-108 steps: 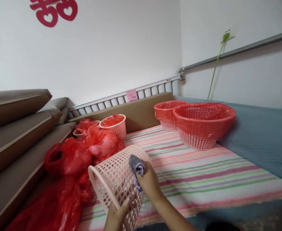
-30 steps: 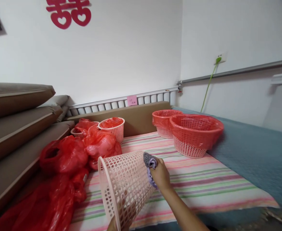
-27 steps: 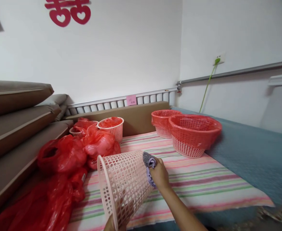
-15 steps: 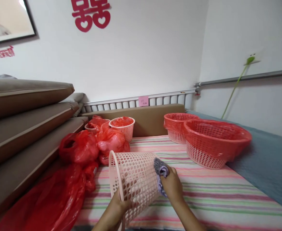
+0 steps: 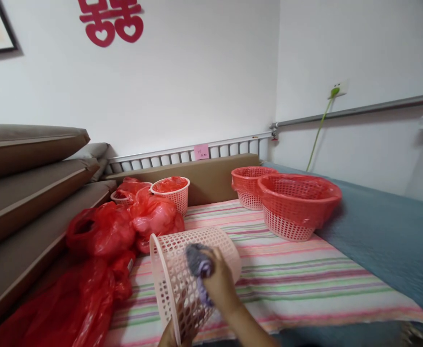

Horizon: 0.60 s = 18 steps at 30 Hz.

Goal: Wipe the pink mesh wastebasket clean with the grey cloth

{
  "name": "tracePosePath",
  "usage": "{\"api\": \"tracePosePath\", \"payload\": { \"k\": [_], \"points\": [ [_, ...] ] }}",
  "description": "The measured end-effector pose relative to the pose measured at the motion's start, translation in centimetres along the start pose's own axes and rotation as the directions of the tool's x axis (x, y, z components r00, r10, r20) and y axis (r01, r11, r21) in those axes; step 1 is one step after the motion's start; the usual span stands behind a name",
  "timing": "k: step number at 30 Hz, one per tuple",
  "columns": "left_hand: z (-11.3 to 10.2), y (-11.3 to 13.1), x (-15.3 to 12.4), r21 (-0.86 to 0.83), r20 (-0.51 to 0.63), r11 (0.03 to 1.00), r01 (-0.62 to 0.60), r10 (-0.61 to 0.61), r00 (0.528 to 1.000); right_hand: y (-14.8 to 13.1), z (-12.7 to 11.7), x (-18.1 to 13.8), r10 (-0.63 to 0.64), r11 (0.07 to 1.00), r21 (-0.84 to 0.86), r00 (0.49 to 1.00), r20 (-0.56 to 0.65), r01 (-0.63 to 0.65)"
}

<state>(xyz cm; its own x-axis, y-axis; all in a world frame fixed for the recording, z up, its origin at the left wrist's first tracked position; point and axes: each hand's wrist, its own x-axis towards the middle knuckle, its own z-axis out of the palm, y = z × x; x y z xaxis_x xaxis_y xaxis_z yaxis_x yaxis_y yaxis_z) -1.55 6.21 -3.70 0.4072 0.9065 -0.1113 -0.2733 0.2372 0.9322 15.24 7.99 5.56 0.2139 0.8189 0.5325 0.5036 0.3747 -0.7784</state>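
A pale pink perforated plastic basket (image 5: 229,248) lies tilted on its side over the striped sheet, its open mouth facing left. My left hand (image 5: 168,335) grips its rim at the bottom of the view; most of that hand is hidden behind the basket wall or cut off by the frame. My right hand (image 5: 219,280) is closed around a bunched grey and purple cloth (image 5: 198,260), which presses against the basket's outer side near the middle.
Red plastic bags (image 5: 103,231) are heaped at left beside stacked cushions (image 5: 34,193). Behind them stands a small basket lined in red (image 5: 177,197). Two more red-lined baskets, a smaller one (image 5: 249,200) and a larger one (image 5: 287,224), stand at right on the striped sheet (image 5: 305,279).
My right hand has moved the cloth left along the basket, from near its base to the middle of its side. The camera view has turned to the right.
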Motion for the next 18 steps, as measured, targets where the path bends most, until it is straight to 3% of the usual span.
{"api": "tracePosePath", "payload": {
  "k": [3,6,9,14,18],
  "points": [
    [0.5,0.5,-1.2,-0.030,0.083,0.999,-0.015,0.017,0.996,5.4,-2.6,2.5,0.192,0.948,-0.225,0.969,-0.157,-0.225],
    [0.9,1.6,-2.5,0.019,0.139,0.994,-0.110,0.106,0.985,8.1,-3.7,3.5,0.201,0.910,-0.336,0.968,-0.151,-0.242],
    [1.7,3.6,-2.9,0.002,0.131,0.987,-0.160,0.158,0.979,8.4,-3.7,3.1,0.170,0.901,-0.378,0.975,-0.143,-0.212],
    [3.8,7.7,-2.2,-0.044,-0.051,0.978,-0.204,0.202,0.978,8.2,-4.0,2.7,0.160,0.893,-0.398,0.975,-0.152,-0.208],
    [4.5,7.7,-2.4,-0.100,-0.008,0.981,-0.165,0.165,0.986,7.0,-3.1,2.2,0.213,0.908,-0.325,0.960,-0.182,-0.263]
  ]
}}
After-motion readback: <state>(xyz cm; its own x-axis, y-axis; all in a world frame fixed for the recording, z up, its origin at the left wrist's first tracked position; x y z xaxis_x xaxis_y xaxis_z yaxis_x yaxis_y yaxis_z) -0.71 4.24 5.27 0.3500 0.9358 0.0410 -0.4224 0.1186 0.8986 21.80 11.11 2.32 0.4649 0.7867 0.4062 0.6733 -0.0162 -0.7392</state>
